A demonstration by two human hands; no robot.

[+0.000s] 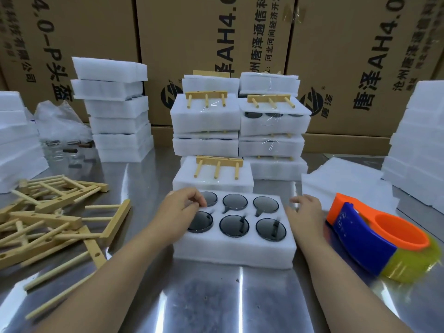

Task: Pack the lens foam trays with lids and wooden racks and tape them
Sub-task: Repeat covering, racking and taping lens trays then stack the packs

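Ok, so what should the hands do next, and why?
Probably the right hand should take a foam sheet from the pile beside it and lay it over the tray. All six lenses sit in their holes uncovered, while the finished pack behind is covered and carries a rack.

centre: foam tray (234,251) on worktop (216,299), six lenses (235,225) in its pockets
left: loose wooden racks (55,212) heaped on worktop
right: tape dispenser (374,236) just beside tray
behind: packed trays (206,116) stacked, racks on top
back: cartons (192,32)
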